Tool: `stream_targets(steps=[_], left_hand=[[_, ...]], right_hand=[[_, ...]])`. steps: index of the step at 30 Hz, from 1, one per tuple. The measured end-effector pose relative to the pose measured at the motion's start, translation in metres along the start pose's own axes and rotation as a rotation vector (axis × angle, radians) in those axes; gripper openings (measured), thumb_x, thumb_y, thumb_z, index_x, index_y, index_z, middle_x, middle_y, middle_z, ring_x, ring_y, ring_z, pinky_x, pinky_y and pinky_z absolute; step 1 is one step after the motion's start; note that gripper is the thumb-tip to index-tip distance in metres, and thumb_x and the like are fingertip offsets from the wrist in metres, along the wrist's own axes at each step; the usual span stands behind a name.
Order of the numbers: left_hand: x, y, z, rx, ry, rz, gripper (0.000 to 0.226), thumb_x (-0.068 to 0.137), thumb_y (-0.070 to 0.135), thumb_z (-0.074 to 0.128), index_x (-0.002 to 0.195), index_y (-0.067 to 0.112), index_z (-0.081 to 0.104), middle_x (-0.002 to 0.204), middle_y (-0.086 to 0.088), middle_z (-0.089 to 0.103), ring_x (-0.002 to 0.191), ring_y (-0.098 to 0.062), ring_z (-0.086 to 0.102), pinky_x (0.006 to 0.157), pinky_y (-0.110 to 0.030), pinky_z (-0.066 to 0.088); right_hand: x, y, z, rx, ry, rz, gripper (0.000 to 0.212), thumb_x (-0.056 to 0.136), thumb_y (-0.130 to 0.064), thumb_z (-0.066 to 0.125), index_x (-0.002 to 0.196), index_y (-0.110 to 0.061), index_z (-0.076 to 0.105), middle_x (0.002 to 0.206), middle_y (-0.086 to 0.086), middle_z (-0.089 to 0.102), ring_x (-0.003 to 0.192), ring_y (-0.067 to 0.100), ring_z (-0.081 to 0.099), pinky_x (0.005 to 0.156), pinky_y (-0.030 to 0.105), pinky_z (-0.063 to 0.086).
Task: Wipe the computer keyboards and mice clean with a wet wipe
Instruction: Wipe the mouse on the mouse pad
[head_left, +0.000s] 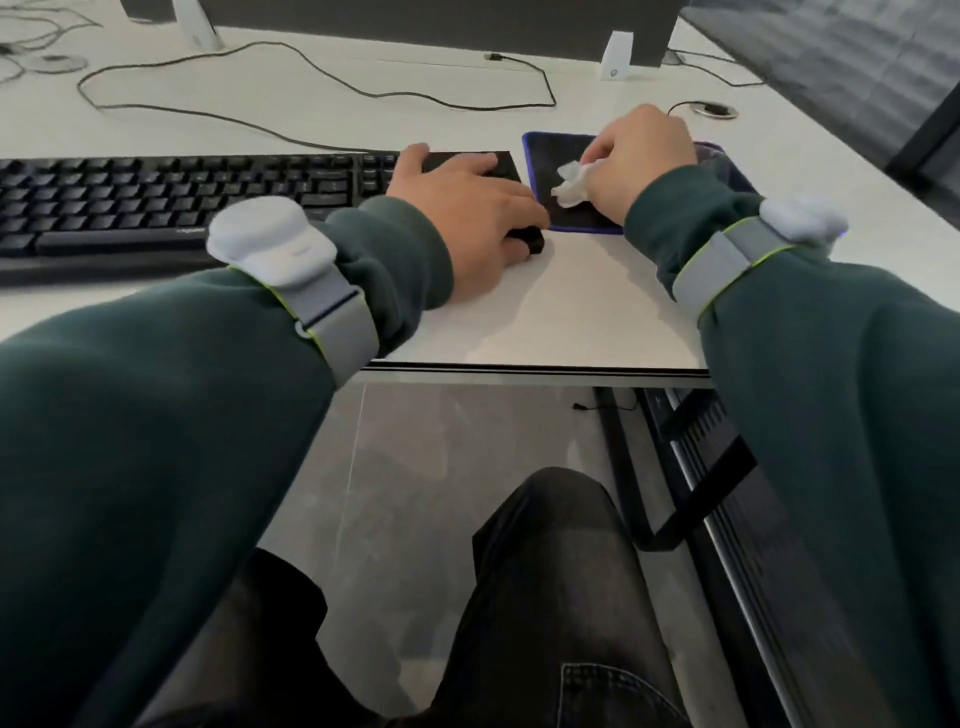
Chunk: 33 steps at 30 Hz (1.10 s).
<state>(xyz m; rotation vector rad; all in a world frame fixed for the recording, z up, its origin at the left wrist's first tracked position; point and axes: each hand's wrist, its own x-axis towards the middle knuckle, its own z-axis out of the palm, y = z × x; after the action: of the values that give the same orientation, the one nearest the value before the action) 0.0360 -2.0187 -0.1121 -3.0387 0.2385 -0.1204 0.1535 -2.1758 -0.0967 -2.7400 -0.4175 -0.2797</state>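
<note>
The black keyboard (171, 197) is laid with its long axis running leftward from the left hand (467, 208), which is spread flat over its right end, nothing being gripped. Just right of that hand, the wet wipe (571, 183) is pinched in the curled right hand (636, 156) over the blue-edged mouse pad (582, 218) on the table (571, 312). No mouse can be made out. The keyboard is nearer the left hand.

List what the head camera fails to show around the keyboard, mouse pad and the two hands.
- Keyboard: right end covered by the left hand; left end cut off by the frame edge.
- Mouse: not visible; the right hand, holding the wipe, hides part of the mouse pad.
- Keyboard logo: too small.
</note>
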Motion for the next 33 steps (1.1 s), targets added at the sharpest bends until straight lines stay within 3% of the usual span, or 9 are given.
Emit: stream_targets(steps=[5, 9, 11, 13, 15, 19, 24, 29, 33], left_hand=[[0.007, -0.007, -0.012, 0.083, -0.046, -0.087, 0.039, 0.094, 0.030, 0.047, 0.132, 0.041, 0.051, 0.144, 0.012, 0.048, 0.151, -0.015, 0.015, 0.117, -0.066, 0.005], [0.031, 0.014, -0.012, 0.134, -0.095, -0.056, 0.045, 0.090, 0.038, 0.042, 0.134, 0.038, 0.050, 0.139, 0.003, 0.055, 0.147, -0.019, 0.029, 0.116, -0.065, 0.005], [0.044, 0.020, -0.012, 0.126, -0.071, -0.004, 0.037, 0.095, 0.044, 0.037, 0.124, 0.036, 0.058, 0.110, 0.006, 0.063, 0.121, -0.023, 0.051, 0.115, -0.061, 0.018], [0.056, 0.022, -0.015, 0.103, -0.043, 0.018, 0.036, 0.097, 0.049, 0.040, 0.115, 0.029, 0.064, 0.086, 0.005, 0.055, 0.093, -0.024, 0.050, 0.097, -0.049, 0.038], [0.066, 0.024, -0.018, 0.034, -0.025, 0.018, 0.037, 0.096, 0.048, 0.048, 0.116, 0.024, 0.067, 0.088, -0.001, 0.056, 0.089, -0.027, 0.053, 0.074, -0.038, 0.041], [0.074, 0.031, -0.010, 0.061, 0.041, 0.076, 0.031, 0.100, 0.030, 0.049, 0.116, 0.014, 0.070, 0.097, -0.012, 0.060, 0.093, -0.034, 0.056, 0.068, -0.035, 0.036], [0.076, 0.032, 0.000, 0.159, 0.064, 0.096, 0.032, 0.099, 0.013, 0.045, 0.122, 0.013, 0.067, 0.113, -0.014, 0.060, 0.103, -0.036, 0.057, 0.070, -0.038, 0.038], [0.067, 0.030, -0.002, 0.160, 0.106, 0.145, 0.033, 0.096, 0.017, 0.048, 0.122, 0.018, 0.068, 0.113, -0.012, 0.062, 0.103, -0.035, 0.058, 0.073, -0.041, 0.044], [0.056, 0.028, -0.002, 0.146, 0.139, 0.141, 0.034, 0.096, 0.015, 0.047, 0.124, 0.016, 0.066, 0.115, -0.012, 0.062, 0.105, -0.035, 0.057, 0.071, -0.040, 0.042]], right_hand=[[0.011, -0.004, 0.007, -0.119, -0.048, -0.095, 0.024, 0.088, -0.023, 0.065, 0.110, -0.019, 0.073, 0.115, 0.007, 0.067, 0.111, 0.030, 0.057, 0.087, 0.031, 0.044], [0.015, -0.003, 0.013, -0.122, 0.020, -0.152, 0.022, 0.090, -0.024, 0.061, 0.107, -0.018, 0.075, 0.115, 0.006, 0.068, 0.112, 0.032, 0.057, 0.090, 0.028, 0.042], [0.015, 0.001, 0.015, -0.075, 0.010, -0.156, 0.024, 0.091, -0.023, 0.057, 0.106, -0.022, 0.076, 0.113, 0.002, 0.071, 0.113, 0.027, 0.058, 0.092, 0.024, 0.041], [0.017, 0.008, 0.012, -0.039, -0.001, -0.141, 0.026, 0.092, -0.023, 0.056, 0.107, -0.024, 0.077, 0.110, -0.001, 0.072, 0.108, 0.022, 0.059, 0.088, 0.022, 0.041], [0.020, 0.014, 0.010, -0.036, -0.021, -0.115, 0.023, 0.090, -0.023, 0.059, 0.104, -0.027, 0.077, 0.095, -0.007, 0.070, 0.093, 0.016, 0.054, 0.079, 0.021, 0.039], [0.027, 0.015, 0.011, -0.024, -0.075, -0.094, 0.021, 0.085, -0.018, 0.057, 0.088, -0.023, 0.078, 0.066, -0.016, 0.056, 0.065, 0.010, 0.047, 0.061, 0.016, 0.035], [0.027, 0.018, 0.013, 0.023, -0.140, -0.161, 0.018, 0.090, -0.027, 0.063, 0.097, -0.025, 0.080, 0.094, -0.006, 0.073, 0.085, 0.011, 0.055, 0.077, 0.022, 0.038], [0.012, 0.010, 0.001, -0.044, -0.173, -0.232, 0.016, 0.088, -0.017, 0.062, 0.084, -0.024, 0.076, 0.070, -0.015, 0.057, 0.063, 0.003, 0.045, 0.074, 0.021, 0.036], [0.004, -0.009, -0.004, -0.222, -0.188, -0.294, 0.021, 0.089, -0.014, 0.058, 0.090, -0.020, 0.078, 0.071, -0.009, 0.051, 0.073, 0.015, 0.045, 0.074, 0.024, 0.034]])
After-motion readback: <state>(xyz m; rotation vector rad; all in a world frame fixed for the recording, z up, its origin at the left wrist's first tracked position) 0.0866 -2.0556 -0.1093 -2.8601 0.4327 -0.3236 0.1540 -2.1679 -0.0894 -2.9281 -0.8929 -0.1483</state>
